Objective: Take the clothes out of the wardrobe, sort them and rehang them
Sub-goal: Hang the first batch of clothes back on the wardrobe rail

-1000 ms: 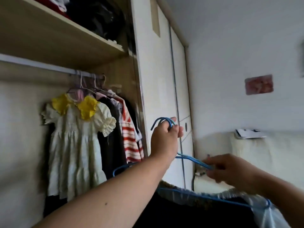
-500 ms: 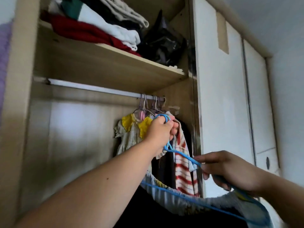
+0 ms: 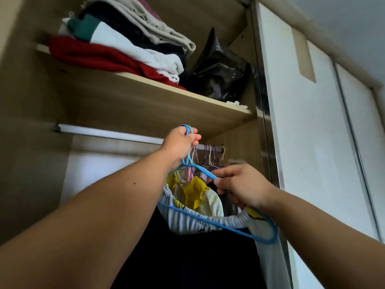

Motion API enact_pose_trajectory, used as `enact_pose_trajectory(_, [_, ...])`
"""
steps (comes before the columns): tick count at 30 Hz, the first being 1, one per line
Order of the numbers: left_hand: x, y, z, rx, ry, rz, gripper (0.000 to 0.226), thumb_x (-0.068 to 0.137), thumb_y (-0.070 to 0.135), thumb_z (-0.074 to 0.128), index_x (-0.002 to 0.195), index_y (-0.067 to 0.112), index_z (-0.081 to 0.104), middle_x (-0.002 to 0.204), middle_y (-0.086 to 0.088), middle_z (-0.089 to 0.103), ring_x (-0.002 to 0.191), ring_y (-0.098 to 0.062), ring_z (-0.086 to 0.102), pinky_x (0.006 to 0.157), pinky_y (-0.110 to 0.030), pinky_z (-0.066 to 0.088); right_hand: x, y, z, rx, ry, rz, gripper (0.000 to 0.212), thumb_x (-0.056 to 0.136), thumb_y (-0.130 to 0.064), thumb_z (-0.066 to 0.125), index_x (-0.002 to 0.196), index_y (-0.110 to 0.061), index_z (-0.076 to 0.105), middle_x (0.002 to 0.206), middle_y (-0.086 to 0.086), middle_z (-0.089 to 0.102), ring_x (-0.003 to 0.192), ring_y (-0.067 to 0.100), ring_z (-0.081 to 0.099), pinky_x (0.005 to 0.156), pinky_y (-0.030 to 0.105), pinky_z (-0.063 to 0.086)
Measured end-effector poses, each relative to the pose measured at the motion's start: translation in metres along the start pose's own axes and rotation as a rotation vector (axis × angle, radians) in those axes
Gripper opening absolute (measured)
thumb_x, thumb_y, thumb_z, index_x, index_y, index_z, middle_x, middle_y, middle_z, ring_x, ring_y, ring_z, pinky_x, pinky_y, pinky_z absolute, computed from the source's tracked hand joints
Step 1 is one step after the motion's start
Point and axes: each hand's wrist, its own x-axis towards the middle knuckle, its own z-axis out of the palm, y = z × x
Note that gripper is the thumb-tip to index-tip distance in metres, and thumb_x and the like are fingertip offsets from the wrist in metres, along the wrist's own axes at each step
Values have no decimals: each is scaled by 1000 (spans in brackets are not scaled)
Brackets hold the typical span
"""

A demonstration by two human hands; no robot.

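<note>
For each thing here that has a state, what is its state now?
blue hanger: held in both hands, hook above the rail
left hand: grips the hook
right hand: pinches the hanger's shoulder
pale garment: draped on the blue hanger
yellow-collared dress: hanging from the rail
folded clothes: stacked on the shelf

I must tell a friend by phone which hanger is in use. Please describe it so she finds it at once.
Look under the wooden shelf at the metal rail. Near it, the left hand grips the hook of a hanger and the right hand holds its shoulder. It is the only bright blue one; the other hangers, on the rail, are purple or pale.
</note>
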Motion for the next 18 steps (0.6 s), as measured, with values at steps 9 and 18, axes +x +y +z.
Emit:
enact_pose_trajectory(9, [109, -39, -50, 392, -111, 171, 27, 94, 11, 54, 121, 10, 58, 119, -4, 64, 108, -14, 59, 91, -27, 45, 125, 11, 26, 24, 59, -47, 19, 87, -4, 61, 104, -8, 67, 55, 4, 60, 36, 10, 43, 36, 18, 35])
enact_pose_trajectory(18, [180, -105, -74, 759, -48, 144, 20, 91, 29, 58, 108, 20, 63, 101, -5, 67, 86, -20, 62, 79, -23, 47, 205, 31, 67, -66, 53, -37, 16, 88, -2, 59, 91, -17, 62, 57, 4, 58, 27, 2, 42, 33, 10, 32])
